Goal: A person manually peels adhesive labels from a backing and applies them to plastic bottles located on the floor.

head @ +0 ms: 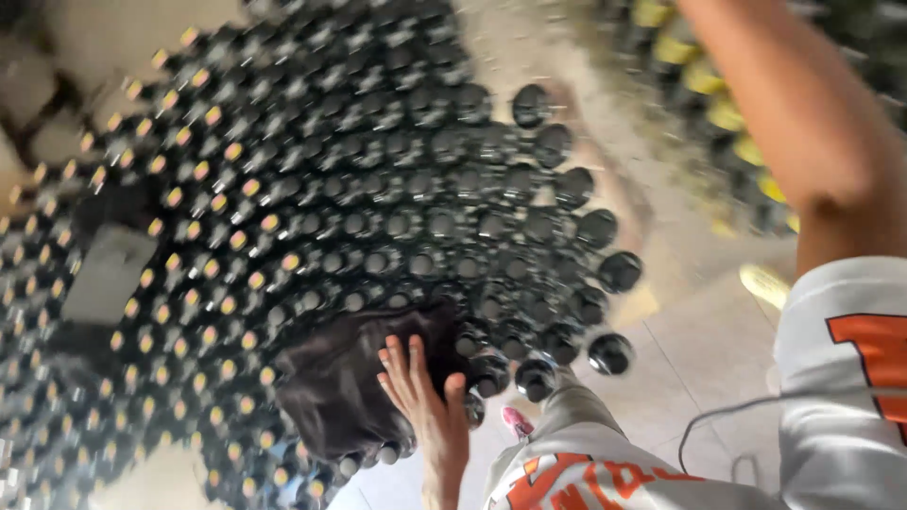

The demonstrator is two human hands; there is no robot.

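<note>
The left hand (pixel 422 392) reached up from the lower middle of the view with its grip released, fingers (pixel 395 359) spread flat and resting against a dark brown cloth (pixel 335 387) that lay crumpled among the bottles. The thumb stood apart toward the right, just beside the nearest black caps. The cloth sat at the near edge of a very large crowd of dark bottles (pixel 378 208), packed tightly together and seen from above, so that mostly their round black tops showed. Toward the left and lower left, many bottles carried small yellow and orange spots on their tops. A grey flat piece (pixel 109 274), like a slab of card, lay on the bottles at the left. The right arm (pixel 803 113) crossed the upper right corner, bent at the elbow; its hand lay outside the view, so its grip could not be told. Behind that arm stood more dark bottles with yellow labels (pixel 704 80), blurred. The person wore light grey clothes with orange marks (pixel 576 472), and a thin cord (pixel 718 416) hung across them. Pale floor tiles (pixel 690 349) showed between the bottles and the clothing, and a small pink thing (pixel 517 422) sat near the knee.
</note>
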